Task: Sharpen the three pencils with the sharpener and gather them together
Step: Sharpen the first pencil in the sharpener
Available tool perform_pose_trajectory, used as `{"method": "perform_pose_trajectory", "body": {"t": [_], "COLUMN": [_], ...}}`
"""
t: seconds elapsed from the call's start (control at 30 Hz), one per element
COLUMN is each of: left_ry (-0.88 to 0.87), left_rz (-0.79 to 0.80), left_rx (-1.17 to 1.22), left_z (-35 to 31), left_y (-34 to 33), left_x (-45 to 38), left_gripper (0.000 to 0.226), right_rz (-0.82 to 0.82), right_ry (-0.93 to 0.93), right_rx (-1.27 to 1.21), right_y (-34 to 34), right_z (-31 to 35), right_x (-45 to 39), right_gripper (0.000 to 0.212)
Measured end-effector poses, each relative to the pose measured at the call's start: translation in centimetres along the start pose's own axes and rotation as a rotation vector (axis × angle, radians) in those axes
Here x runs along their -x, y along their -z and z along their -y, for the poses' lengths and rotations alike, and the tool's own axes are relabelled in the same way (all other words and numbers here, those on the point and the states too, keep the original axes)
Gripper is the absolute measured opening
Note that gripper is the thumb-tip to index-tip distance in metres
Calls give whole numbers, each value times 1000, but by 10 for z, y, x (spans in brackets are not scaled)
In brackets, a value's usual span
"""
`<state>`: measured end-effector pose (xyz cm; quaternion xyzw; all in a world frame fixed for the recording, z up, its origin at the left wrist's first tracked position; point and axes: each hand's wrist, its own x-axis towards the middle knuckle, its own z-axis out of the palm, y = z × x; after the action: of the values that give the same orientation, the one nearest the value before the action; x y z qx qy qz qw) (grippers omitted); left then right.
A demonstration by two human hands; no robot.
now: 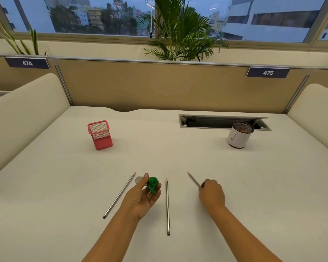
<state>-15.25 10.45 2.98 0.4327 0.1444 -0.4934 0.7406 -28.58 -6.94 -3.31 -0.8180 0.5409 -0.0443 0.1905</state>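
My left hand is palm-up with its fingers curled round the green sharpener, held just above the desk between the left pencil and the middle pencil, both lying loose. My right hand is closed over the near end of the right pencil, whose point aims far-left; whether it has lifted off I cannot tell.

The risk I see is alignment: if the tip meets the sharpener's mouth at an angle, the lead could snap, and the hole's facing is hard to read from here. A careless wrist could also nudge the middle pencil, which being slim would likely roll away.

The cream desk is smooth. A red mesh pencil holder stands far left, a white round cup far right, just in front of an open cable tray. Tan partitions numbered 474 and 475, a palm and city windows lie beyond.
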Motion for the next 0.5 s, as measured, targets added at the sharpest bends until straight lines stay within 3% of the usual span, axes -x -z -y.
{"method": "perform_pose_trajectory", "body": {"t": [0.1, 0.3, 0.5], "left_ry": [-5, -21, -39], "left_rz": [-3, -33, -77], "left_rx": [-4, -5, 2], "left_z": [1, 1, -3], "left_y": [-3, -6, -9], "left_x": [-2, -1, 3], "left_gripper": [17, 18, 18], "right_rz": [11, 100, -15], "right_ry": [-13, 229, 475], "right_rx": [-28, -536, -332], "right_y": [3, 29, 41], "right_z": [6, 38, 48], "right_x": [0, 39, 79], "right_gripper": [19, 6, 11]}}
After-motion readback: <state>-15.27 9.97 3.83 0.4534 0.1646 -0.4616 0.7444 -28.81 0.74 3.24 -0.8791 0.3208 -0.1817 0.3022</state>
